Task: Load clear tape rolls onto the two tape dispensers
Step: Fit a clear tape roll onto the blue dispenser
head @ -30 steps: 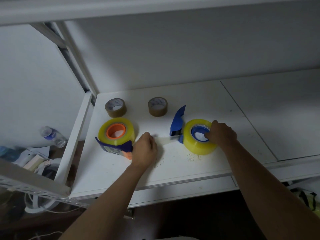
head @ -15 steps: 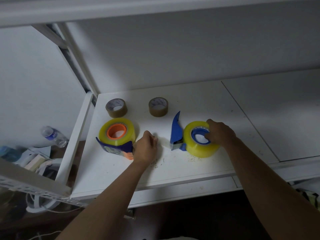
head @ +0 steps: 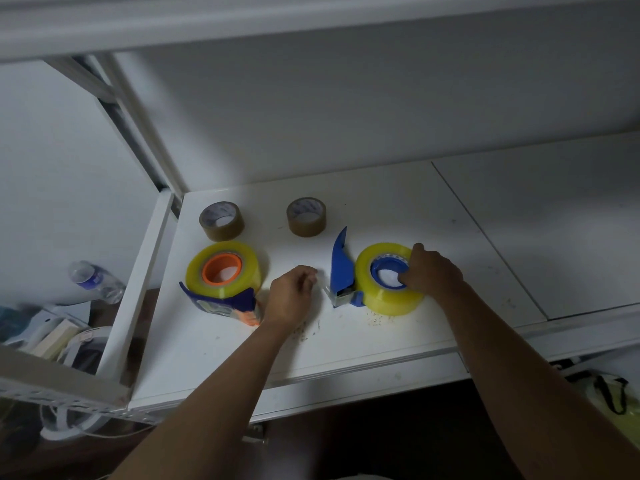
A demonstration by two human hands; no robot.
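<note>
Two yellowish clear tape rolls lie flat on the white shelf [head: 381,209]. The left roll [head: 242,271] sits on an orange hub in a blue dispenser [head: 221,304]. The right roll [head: 384,303] sits on the blue hub of a second dispenser [head: 341,263], whose flap stands up. My right hand [head: 434,277] grips this roll, fingers at the hub. My left hand [head: 291,296] is between the two dispensers, fingers pinched close to the right dispenser's mouth, apparently on the thin clear tape end.
Two brown tape rolls [head: 221,221] [head: 306,216] stand behind the dispensers. The white shelf post [head: 138,282] borders the left side, with a plastic bottle [head: 95,280] and clutter below it. Crumbs dot the shelf's front; a second panel [head: 554,220] extends right.
The right dispenser has turned so its blue flap stands more upright. My left hand's fingers have come nearer its mouth. The left dispenser has not moved.
</note>
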